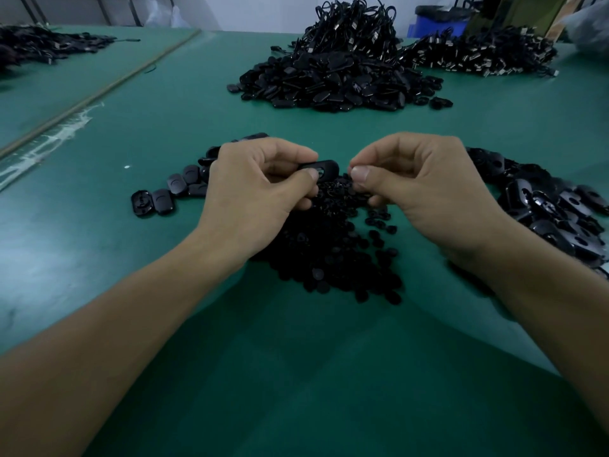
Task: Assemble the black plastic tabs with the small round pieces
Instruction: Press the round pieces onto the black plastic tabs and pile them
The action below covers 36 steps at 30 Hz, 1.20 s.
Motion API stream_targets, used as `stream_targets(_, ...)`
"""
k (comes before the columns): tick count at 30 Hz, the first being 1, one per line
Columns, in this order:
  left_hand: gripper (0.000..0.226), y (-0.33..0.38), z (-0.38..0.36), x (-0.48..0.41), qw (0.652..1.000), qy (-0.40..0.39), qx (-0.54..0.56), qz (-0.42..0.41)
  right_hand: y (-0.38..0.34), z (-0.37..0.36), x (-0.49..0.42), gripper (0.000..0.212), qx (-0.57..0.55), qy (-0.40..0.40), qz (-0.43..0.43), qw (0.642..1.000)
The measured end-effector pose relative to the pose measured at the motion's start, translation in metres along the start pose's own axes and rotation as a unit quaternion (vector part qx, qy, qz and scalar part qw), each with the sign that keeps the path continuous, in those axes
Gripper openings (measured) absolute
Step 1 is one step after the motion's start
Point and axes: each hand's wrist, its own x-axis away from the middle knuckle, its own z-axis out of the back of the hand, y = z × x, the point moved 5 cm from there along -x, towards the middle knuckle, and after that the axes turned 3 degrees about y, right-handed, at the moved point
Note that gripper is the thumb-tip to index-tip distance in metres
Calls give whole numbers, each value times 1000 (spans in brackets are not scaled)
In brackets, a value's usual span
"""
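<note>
Left hand [257, 189] pinch on tab [324, 166] end

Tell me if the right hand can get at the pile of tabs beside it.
Likely yes: the pile of tabs lies beside the right hand, nothing between. But its grip seems busy pinching a small round piece.

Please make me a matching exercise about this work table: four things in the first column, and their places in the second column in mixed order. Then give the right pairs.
Things
1. single black tab
2. heap of small round pieces
3. largest pile of tabs
4. blue bin

Places
A. beyond the far edge of the green table
B. pinched in the left hand
C. far middle of the table
D. near middle of the table

Pairs: 1-B, 2-D, 3-C, 4-A
</note>
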Motion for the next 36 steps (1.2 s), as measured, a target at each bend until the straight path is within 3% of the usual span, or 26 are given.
stream_targets(10,15,13,-5,5,998,-9,31,-47,-2,-1,1,13,-154,-6,-53,987)
stream_targets(26,19,18,-7,8,997,-17,-2,-77,-17,-4,6,14,55,38,65,996)
stream_targets(36,24,23,-9,10,995,-27,-18,-95,-20,-6,7,16,81,55,94,991)
